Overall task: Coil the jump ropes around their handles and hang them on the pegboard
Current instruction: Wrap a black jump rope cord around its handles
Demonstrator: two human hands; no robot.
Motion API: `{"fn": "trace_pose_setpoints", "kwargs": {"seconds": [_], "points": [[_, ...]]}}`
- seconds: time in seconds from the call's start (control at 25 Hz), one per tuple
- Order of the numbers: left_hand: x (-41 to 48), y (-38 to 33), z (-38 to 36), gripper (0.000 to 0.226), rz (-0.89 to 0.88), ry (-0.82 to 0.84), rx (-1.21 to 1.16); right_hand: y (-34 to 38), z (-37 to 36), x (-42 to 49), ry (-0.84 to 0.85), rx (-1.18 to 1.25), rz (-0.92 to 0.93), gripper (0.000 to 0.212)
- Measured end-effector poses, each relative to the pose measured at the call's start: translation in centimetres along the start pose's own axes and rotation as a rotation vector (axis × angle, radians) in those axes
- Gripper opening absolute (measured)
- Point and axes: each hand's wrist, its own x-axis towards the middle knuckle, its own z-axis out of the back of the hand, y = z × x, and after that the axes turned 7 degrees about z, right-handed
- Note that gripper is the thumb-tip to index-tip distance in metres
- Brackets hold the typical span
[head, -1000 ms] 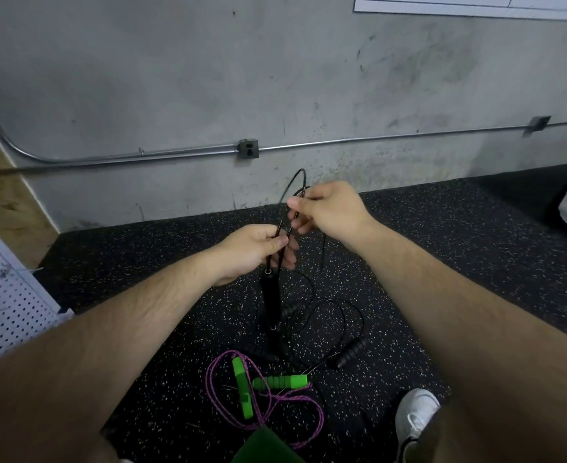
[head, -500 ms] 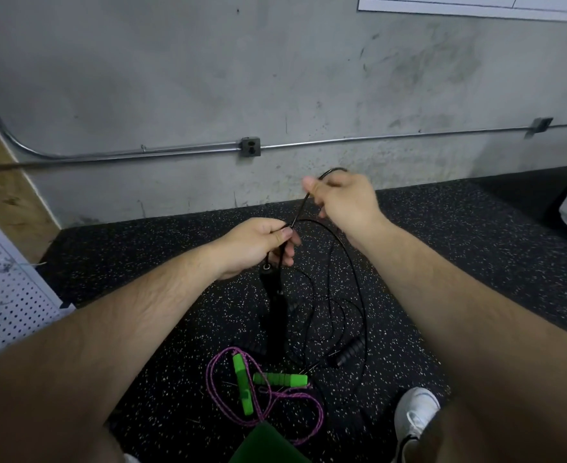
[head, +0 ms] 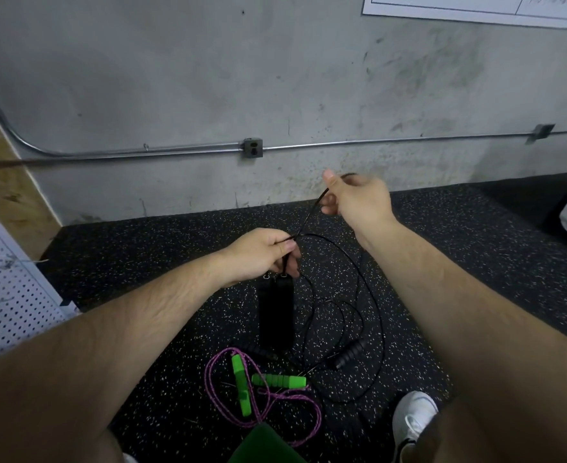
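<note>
Black jump rope (head: 310,215) shows as a thin cord pulled taut between both hands, below and slightly right of the outlet box (head: 252,148) on the wall. Left hand (head: 262,253), straight below the outlet box, has its fingers curled round the cord just above 2 black handles (head: 275,315), which hang side by side under the fist. Right hand (head: 359,202), lower right of the outlet box, pinches the cord between thumb and fingers. Slack cord loops down onto the speckled floor (head: 476,262). Farther below the outlet box lie a pink rope (head: 210,387) with 2 green handles (head: 240,385) and, right of them, a ribbed black handle (head: 350,354). White pegboard (head: 5,289) stands far lower left of the outlet box.
</note>
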Motion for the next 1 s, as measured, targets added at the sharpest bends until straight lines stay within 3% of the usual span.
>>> {"fn": "trace_pose_setpoints", "kwargs": {"seconds": [0.08, 0.2, 0.28, 0.4, 0.48, 0.56, 0.68, 0.76, 0.84, 0.92, 1.0], "points": [[0.1, -0.5, 0.2, 0.026, 0.002, -0.060, -0.044, -0.7, -0.1, -0.6, 0.115, -0.226, -0.049, 0.030], [0.4, -1.4, 0.7, 0.028, 0.017, -0.164, -0.118, -0.8, -0.8, -1.7, 0.233, -0.620, 0.057, 0.033], [0.7, -1.9, 1.1, 0.028, 0.053, -0.243, -0.202, -0.9, -1.7, -3.3, 0.387, -0.692, 0.074, 0.032], [1.2, -2.6, 1.8, 0.025, 0.118, -0.308, -0.437, -2.8, -3.8, -6.2, 0.556, -0.765, 0.082, 0.093], [1.1, -3.1, 2.4, 0.026, 0.136, -0.320, -0.629, -4.3, -4.9, -7.3, 0.466, -0.808, 0.120, 0.120], [1.1, -3.3, 3.1, 0.029, 0.161, -0.347, -0.831, -4.9, -5.3, -7.5, 0.317, -0.931, 0.176, 0.129], [0.6, -3.0, 4.3, 0.028, 0.215, -0.338, -1.244, -5.3, -5.9, -7.3, 0.203, -1.119, 0.384, 0.119], [0.2, -2.6, 5.0, 0.027, 0.212, -0.327, -1.345, -5.3, -6.1, -6.8, 0.253, -1.074, 0.440, 0.092], [-0.3, -2.3, 5.4, 0.028, 0.196, -0.298, -1.329, -4.9, -6.0, -6.2, 0.369, -0.908, 0.394, 0.068], [-0.7, -1.7, 5.8, 0.028, 0.215, -0.264, -1.252, -4.3, -5.4, -5.7, 0.463, -0.784, 0.334, 0.059], [-1.2, -0.9, 6.5, 0.027, 0.300, -0.275, -0.833, -3.6, -5.0, -5.0, 0.538, -0.788, 0.322, 0.058]]}}
